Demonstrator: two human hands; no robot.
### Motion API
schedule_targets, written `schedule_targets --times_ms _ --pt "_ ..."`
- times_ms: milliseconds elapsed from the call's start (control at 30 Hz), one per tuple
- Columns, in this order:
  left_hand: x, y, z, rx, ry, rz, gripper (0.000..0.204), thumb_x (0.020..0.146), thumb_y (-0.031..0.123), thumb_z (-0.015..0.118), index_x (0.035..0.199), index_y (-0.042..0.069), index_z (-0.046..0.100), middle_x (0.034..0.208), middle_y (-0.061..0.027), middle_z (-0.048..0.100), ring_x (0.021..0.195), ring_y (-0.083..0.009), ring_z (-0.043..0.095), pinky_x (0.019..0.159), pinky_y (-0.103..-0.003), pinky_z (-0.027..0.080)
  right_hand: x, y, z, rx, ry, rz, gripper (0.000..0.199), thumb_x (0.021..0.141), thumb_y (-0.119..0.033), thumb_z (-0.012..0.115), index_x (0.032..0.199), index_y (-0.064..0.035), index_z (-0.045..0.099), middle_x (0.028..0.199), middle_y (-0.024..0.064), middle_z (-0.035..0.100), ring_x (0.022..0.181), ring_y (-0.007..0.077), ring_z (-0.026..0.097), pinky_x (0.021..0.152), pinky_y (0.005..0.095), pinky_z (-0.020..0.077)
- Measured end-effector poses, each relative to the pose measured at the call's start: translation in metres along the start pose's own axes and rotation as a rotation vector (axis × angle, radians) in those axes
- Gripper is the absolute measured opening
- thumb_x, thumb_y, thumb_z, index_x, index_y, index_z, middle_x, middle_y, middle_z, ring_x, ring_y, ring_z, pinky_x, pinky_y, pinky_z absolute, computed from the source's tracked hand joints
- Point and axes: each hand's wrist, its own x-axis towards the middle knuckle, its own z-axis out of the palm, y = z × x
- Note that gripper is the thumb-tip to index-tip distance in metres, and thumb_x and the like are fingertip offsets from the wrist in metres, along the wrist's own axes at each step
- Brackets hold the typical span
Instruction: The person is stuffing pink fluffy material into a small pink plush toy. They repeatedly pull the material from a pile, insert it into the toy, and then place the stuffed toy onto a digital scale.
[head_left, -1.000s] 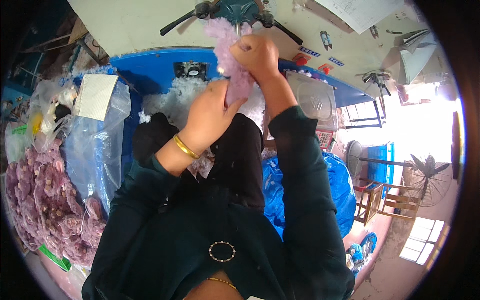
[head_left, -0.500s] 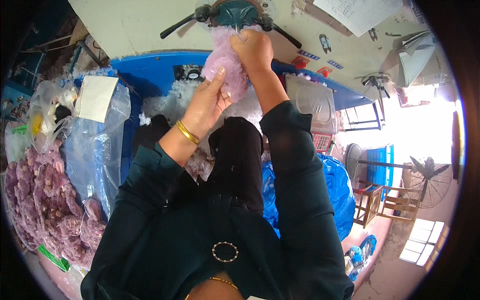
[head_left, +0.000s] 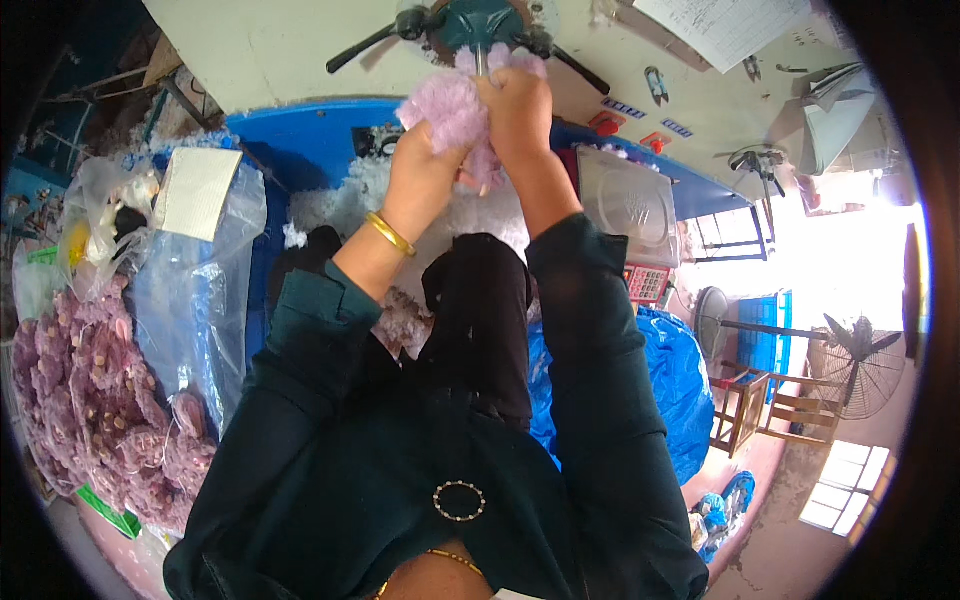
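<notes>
A fluffy pink plush skin [head_left: 445,108] is drawn over a thin metal tube [head_left: 481,62] that sticks out of a dark green machine head [head_left: 478,22]. My right hand [head_left: 518,115] is closed around the plush right by the tube. Lower down, my left hand [head_left: 425,175] wraps its body from the left, its fingers partly hidden behind the fabric. Loose white fibre stuffing [head_left: 350,195] lies below the table edge, behind my hands. To my left is a heap of mauve plush pieces [head_left: 90,390].
Black lever handles [head_left: 362,48] flank the machine head. Small thread snips [head_left: 656,86] and papers [head_left: 715,25] lie on the pale tabletop. Clear plastic bags [head_left: 190,290] stand at left; a blue sack [head_left: 675,390], wooden chairs [head_left: 740,405] and a fan [head_left: 855,365] are at right.
My left hand has turned over, from fingers spread under the plush to wrapped around it. The plush has bunched and swung left, and more of the tube shows.
</notes>
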Motion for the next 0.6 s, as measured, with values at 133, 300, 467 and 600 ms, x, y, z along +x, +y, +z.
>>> schedule_targets --times_ms 133,300,467,600 --pt "-0.024 -0.002 -0.009 0.119 -0.028 0.025 0.020 0.085 0.002 0.058 0.105 0.000 0.062 0.093 -0.0062 0.067 0.077 -0.0132 0.063 0.067 -0.027 0.052 -0.018 -0.003 -0.002 0.127 0.012 -0.008 0.032 0.075 -0.024 0.068 0.061 -0.0011 0.052 0.056 0.0141 0.046 0.051 0.0254 0.044 0.050 0.0386 0.0381" --pt "-0.064 0.010 -0.007 -0.968 -0.183 -0.458 0.035 0.094 0.021 0.052 0.123 0.002 0.050 0.120 -0.0101 0.058 0.112 -0.0209 0.056 0.099 -0.036 0.042 -0.047 0.017 -0.011 0.406 -0.066 -0.084 0.033 0.073 -0.012 0.068 0.057 -0.0008 0.041 0.053 0.0076 0.032 0.052 0.0106 0.031 0.046 0.0300 0.0305" --pt "-0.057 -0.017 -0.010 -0.153 -0.207 -0.052 0.028 0.095 0.012 0.052 0.120 0.000 0.050 0.117 -0.0076 0.057 0.108 -0.0184 0.057 0.095 -0.032 0.045 -0.048 0.037 0.000 0.708 -0.174 -0.053 0.026 0.074 -0.008 0.061 0.062 -0.0024 0.038 0.059 0.0012 0.028 0.057 0.0078 0.029 0.048 0.0266 0.0284" --pt "-0.024 -0.022 0.000 0.203 -0.077 0.094 0.038 0.080 0.004 0.067 0.115 -0.001 0.052 0.104 -0.0084 0.058 0.094 -0.0187 0.059 0.082 -0.030 0.046 -0.024 0.044 0.007 0.502 -0.057 -0.200 0.023 0.074 -0.005 0.059 0.064 -0.0016 0.038 0.059 0.0050 0.027 0.057 0.0094 0.029 0.049 0.0262 0.0296"
